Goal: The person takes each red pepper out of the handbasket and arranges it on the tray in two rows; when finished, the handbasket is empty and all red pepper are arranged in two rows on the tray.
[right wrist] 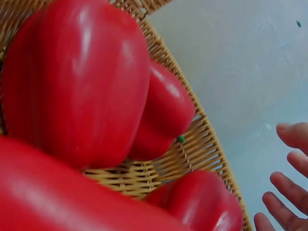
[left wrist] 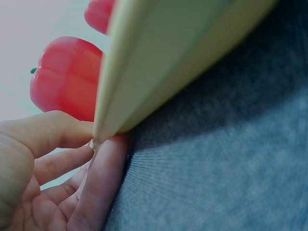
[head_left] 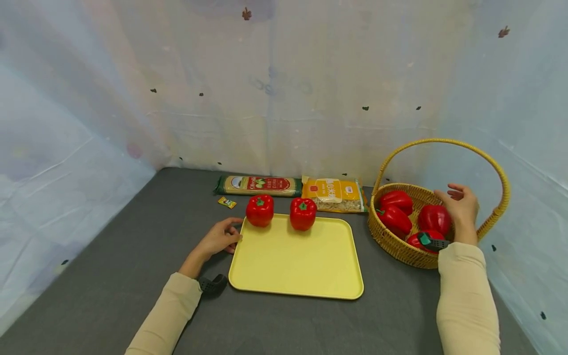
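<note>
A yellow tray (head_left: 297, 261) lies on the dark cloth, with two red bell peppers (head_left: 260, 211) standing along its far edge. My left hand (head_left: 220, 237) is at the tray's left side; in the left wrist view its thumb and fingertips (left wrist: 108, 154) pinch the rim. Over the right part of a wicker basket (head_left: 404, 252) hovers my right hand (head_left: 461, 204), fingers spread and holding nothing. Several red bell peppers (head_left: 434, 219) fill the basket. The right wrist view has large peppers (right wrist: 77, 86) close by, apart from the fingers.
Behind the tray lie a long noodle packet (head_left: 262, 185) and an orange-and-clear food bag (head_left: 335, 195). A small yellow sachet (head_left: 227, 202) is left of the peppers. The basket's tall handle (head_left: 443, 141) arches beside the right hand. Pale curtains surround the table.
</note>
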